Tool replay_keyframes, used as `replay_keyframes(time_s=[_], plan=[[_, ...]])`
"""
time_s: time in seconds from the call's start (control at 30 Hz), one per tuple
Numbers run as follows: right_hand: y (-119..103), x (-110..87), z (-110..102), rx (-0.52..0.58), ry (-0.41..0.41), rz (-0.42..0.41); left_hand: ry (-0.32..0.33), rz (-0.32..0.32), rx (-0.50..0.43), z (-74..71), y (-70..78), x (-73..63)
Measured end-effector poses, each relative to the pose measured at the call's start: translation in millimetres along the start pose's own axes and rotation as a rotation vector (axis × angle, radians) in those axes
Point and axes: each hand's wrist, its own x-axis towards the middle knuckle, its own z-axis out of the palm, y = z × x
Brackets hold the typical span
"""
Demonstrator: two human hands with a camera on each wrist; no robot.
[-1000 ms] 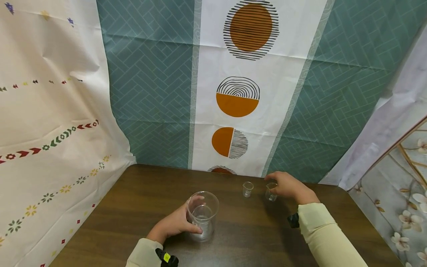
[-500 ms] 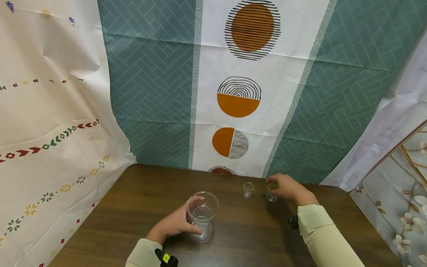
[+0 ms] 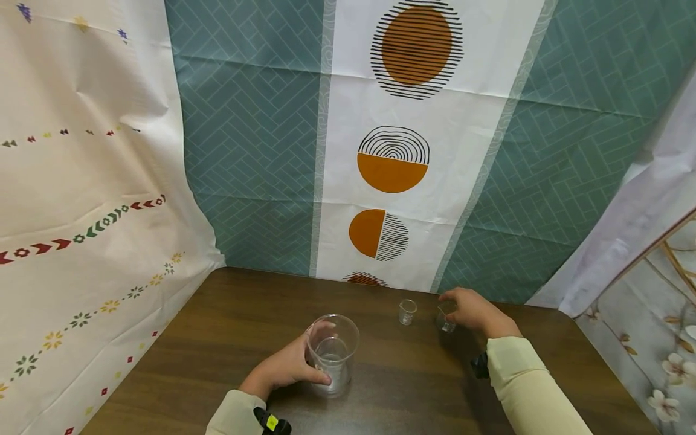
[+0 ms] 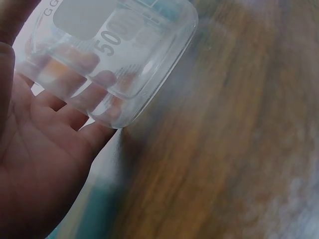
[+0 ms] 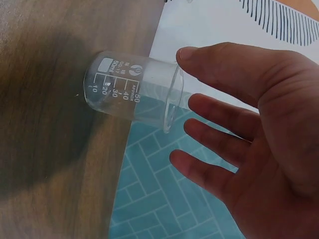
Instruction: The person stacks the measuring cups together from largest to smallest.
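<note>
My left hand [image 3: 293, 365] grips a large clear beaker [image 3: 348, 362] from its left side, thumb in front and fingers behind. The left wrist view shows "500" printed on this large beaker [image 4: 107, 42]. Something clear, apparently a smaller beaker, shows inside it. My right hand [image 3: 475, 311] reaches over a small glass beaker [image 3: 446, 323] on the table. In the right wrist view the small beaker [image 5: 112, 84] bears a white scale. The right hand [image 5: 264, 129] has its thumb near the rim and fingers spread apart from the glass. Whether the thumb touches is unclear.
Another small beaker [image 3: 406, 312] stands on the brown wooden table [image 3: 217, 338], left of the right hand. A patterned teal and white cloth [image 3: 250, 151] hangs at the back edge. Cream cloth [image 3: 98, 241] borders the left side, floral cloth [image 3: 652, 350] the right.
My right hand has sunk slightly toward the small beaker. The left hand stays on the large beaker, and the head view has shifted a little.
</note>
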Motion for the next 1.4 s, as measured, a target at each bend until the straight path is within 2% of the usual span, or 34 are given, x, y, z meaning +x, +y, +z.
replay_keyframes(time_s=[0.5,0.73,1.03,1.4], plan=[[6.5,4.5,7.2,0.009,-0.020,0.002,0.002,-0.020,0.007,0.6,3.0,-0.8],[6.8,3.5,7.2,0.049,-0.048,0.037,-0.006,-0.022,-0.028,1.0,2.1,-1.2],[5.4,2.5,6.2,0.050,-0.053,0.045,-0.010,0.009,-0.044,1.7,1.3,-1.0],[4.7,3.8,5.2,0.011,-0.071,0.045,-0.021,-0.019,-0.052,0.2,1.4,-1.1]])
